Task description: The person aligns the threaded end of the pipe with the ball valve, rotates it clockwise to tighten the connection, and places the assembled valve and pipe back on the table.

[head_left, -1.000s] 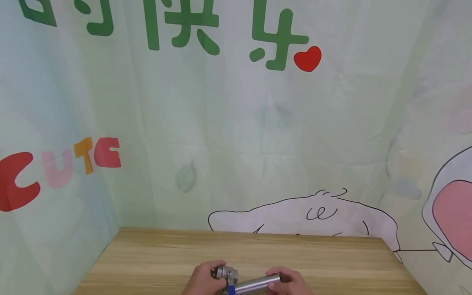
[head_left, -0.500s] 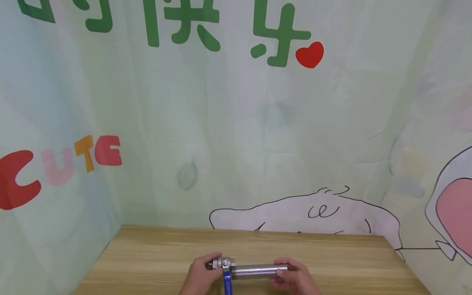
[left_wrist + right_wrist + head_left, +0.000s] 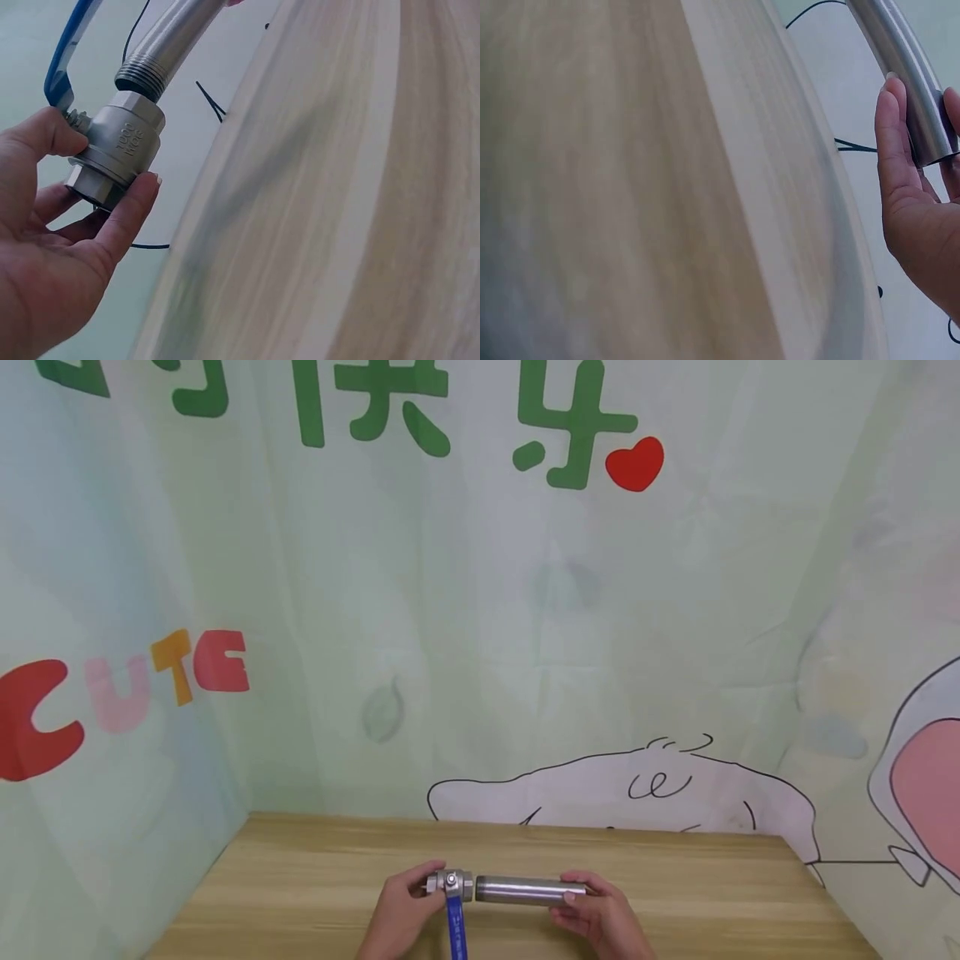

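Note:
My left hand grips a steel ball valve by its left end, thumb and fingers around the hex body. The valve's blue lever handle points toward me. In my right hand is a steel pipe, held near its right end between thumb and fingers. The pipe's threaded end faces the valve's open port, lined up with it and a narrow gap apart in the head view. The right wrist view shows the pipe's plain end among the right fingers.
A wood-grain table lies beneath both hands. Behind it hangs a pale green printed curtain with lettering and a cartoon figure, and it wraps around the left and right sides.
The pipe has swung from slanting to nearly level and in line with the valve. The valve has turned upright, its lever swinging into fuller view, and both hands have moved slightly farther up the view.

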The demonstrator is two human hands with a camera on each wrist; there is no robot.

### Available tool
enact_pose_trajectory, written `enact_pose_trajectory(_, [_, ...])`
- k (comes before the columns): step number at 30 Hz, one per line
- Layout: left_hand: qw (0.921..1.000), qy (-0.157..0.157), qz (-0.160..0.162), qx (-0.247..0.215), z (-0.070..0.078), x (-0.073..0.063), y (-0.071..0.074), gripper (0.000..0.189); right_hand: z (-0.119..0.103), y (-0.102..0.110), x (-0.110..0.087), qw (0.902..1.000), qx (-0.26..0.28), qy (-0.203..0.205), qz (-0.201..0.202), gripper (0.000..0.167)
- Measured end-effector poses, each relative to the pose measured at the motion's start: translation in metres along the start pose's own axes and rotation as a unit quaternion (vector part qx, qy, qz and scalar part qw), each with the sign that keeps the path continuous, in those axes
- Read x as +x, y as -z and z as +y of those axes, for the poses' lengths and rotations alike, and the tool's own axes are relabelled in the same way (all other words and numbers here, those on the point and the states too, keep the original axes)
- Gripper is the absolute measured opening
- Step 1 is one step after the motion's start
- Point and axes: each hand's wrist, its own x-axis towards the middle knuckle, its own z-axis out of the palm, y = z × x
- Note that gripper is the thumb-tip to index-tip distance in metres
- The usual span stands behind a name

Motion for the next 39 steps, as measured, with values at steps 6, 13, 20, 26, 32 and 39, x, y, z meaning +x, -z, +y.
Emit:
enact_pose_trajectory(6, [0.9997,0.001,0.012,-0.02,0.001,0.0,-0.001,0.05,0.001,-0.002,0.004,0.9999,0.004,0.011,0.003,0.025])
enact_pose_trajectory(13, [0.9995,0.015,0.019,-0.019,-0.003,-0.001,-0.004,0.052,0.006,-0.004,0.008,0.9999,0.004,0.007,0.009,0.024])
enact_pose_trajectory(20, [0.9995,0.016,0.021,-0.018,-0.01,-0.003,-0.005,0.052,0.01,-0.004,0.012,0.9999,0.006,-0.013,0.003,0.027])
enact_pose_trajectory(26, [0.9986,0.04,0.006,-0.034,-0.018,-0.002,-0.003,0.051,0.015,-0.002,0.015,0.9995,-0.01,-0.028,-0.002,0.034])
enact_pose_trajectory(32, [0.9959,0.07,-0.005,-0.057,-0.023,0.0,-0.002,0.051,0.016,-0.003,0.017,0.9985,-0.036,-0.041,-0.002,0.048])
enact_pose_trajectory(39, [0.9966,0.071,-0.01,-0.04,-0.02,-0.001,-0.002,0.051,0.014,-0.005,0.015,0.9981,-0.04,-0.043,-0.017,0.06])
